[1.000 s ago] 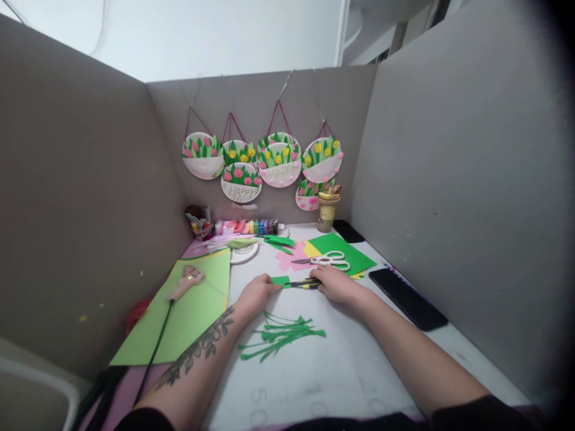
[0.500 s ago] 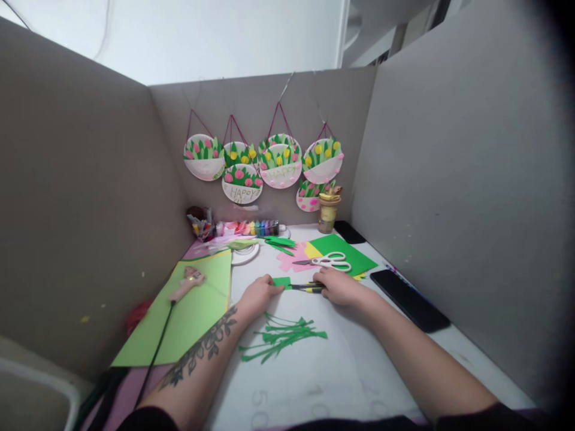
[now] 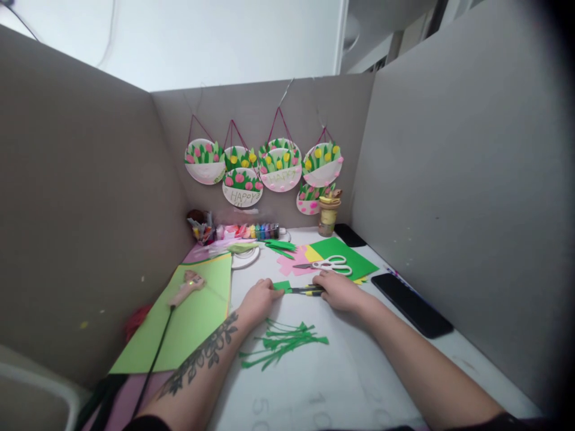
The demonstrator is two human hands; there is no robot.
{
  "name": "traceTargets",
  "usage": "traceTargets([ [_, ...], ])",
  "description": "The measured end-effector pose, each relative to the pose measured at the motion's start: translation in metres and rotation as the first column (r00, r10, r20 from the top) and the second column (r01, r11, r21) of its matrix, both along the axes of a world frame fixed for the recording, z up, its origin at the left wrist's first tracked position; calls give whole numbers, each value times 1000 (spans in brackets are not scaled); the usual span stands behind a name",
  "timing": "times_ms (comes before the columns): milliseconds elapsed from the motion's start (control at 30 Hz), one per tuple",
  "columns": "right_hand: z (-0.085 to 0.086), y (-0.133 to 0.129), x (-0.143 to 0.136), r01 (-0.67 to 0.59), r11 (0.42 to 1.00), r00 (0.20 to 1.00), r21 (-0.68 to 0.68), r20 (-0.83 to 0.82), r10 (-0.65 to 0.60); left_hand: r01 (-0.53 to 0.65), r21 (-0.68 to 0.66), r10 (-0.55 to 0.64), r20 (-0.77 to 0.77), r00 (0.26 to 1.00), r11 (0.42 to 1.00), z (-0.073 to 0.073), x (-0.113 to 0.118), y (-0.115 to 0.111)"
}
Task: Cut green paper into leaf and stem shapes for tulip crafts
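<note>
My left hand (image 3: pixel 261 300) pinches a small piece of green paper (image 3: pixel 282 287) at its left end, low over the white table. From the right, my right hand (image 3: pixel 336 289) is closed round black and yellow scissors (image 3: pixel 309 290), whose blades reach the right edge of that paper. Nearer to me lies a loose pile of thin green paper strips (image 3: pixel 285 342). White-handled scissors (image 3: pixel 330 264) rest just beyond my right hand, over pink paper (image 3: pixel 290 261) and a green sheet (image 3: pixel 354 259).
A glue gun (image 3: pixel 187 288) lies on light green sheets (image 3: pixel 157 335) at the left, its cord running toward me. A black phone (image 3: pixel 411 304) is at the right. Decorated paper plates (image 3: pixel 281 170) hang on the grey back panel. Paint bottles (image 3: pixel 265 231) line the back.
The view has tilted slightly, so most things sit a little lower in it. Both hands keep nearly the same place, still holding the paper and the scissors.
</note>
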State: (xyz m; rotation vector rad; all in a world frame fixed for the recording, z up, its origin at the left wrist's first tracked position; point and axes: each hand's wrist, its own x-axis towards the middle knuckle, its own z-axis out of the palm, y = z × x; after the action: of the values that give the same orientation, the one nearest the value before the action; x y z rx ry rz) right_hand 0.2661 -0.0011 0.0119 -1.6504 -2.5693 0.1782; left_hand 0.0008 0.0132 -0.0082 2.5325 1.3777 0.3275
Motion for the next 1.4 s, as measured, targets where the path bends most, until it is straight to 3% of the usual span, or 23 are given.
traceTargets([
  [200,-4,9,-7,-11,998,1000,66,8,11,-12,-66,14,22,1000,998,0,0,-3],
  [567,-7,16,-10,-35,996,999,80,33,33,74,-168,-87,-74,993,983,19,-22,0],
  [1100,4,4,-17,-78,995,994,61,80,73,105,-128,-118,-93,989,986,18,-22,1],
  [1400,6,-3,-19,-87,996,993,30,80,84,70,-155,-79,-50,996,985,12,-21,1],
])
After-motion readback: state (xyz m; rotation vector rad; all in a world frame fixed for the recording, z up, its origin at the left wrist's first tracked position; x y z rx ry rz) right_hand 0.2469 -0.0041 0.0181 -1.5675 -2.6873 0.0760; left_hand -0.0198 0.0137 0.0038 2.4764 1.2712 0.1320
